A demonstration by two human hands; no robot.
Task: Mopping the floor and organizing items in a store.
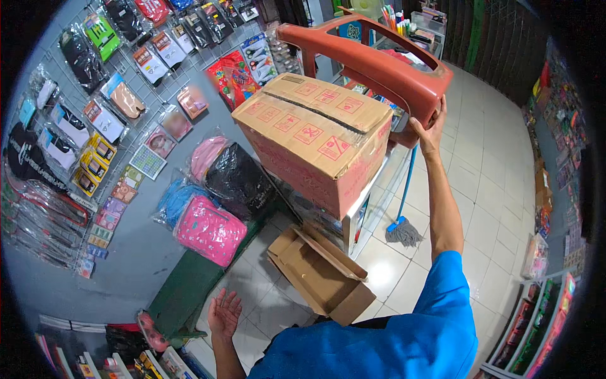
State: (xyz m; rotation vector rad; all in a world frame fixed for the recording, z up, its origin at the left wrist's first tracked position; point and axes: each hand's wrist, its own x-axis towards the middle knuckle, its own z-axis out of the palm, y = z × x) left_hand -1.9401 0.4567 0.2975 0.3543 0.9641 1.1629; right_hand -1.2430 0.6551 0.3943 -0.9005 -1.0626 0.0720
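Note:
My right hand point(430, 131) grips the near right corner of a reddish-brown plastic chair or stool point(374, 52) with large cutouts. This piece rises behind a closed cardboard carton point(312, 128) printed with red handling symbols. The carton rests on a glass display counter point(349, 230), whose top it largely hides. Low in the view, my left hand point(225, 310) hangs empty with its fingers apart, above the tiled floor. Just right of it, an open cardboard box point(317, 275) lies in front of me, with nothing seen inside.
A blue-handled mop point(402, 232) stands by the counter. Plastic-wrapped backpacks point(210, 230) sit on a green bench point(182, 284) at the left. Packaged socks point(105, 121) hang from a wall grid. Shelves of goods point(530, 327) line the lower right, beyond the floor tiles point(478, 189).

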